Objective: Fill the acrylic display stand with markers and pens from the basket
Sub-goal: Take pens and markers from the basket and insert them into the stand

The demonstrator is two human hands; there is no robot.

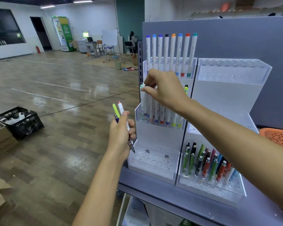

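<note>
Right hand [163,88] pinches a marker [142,100] — tip blurred inside the stand [158,134].

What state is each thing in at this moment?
Right hand, pinches the mint-capped marker standing at the middle tier's left end.
Left hand, grips a red-capped marker and two pens.
Top-tier markers, eight, upright.
Left stand's bottom tier, holes mostly unfilled.
Right stand's top tier, unfilled.
Right stand's pens, upright in bottom tier.

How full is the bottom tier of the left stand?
Empty of pens: the bottom tier shows rows of bare holes, with only two small dark bits.
</note>
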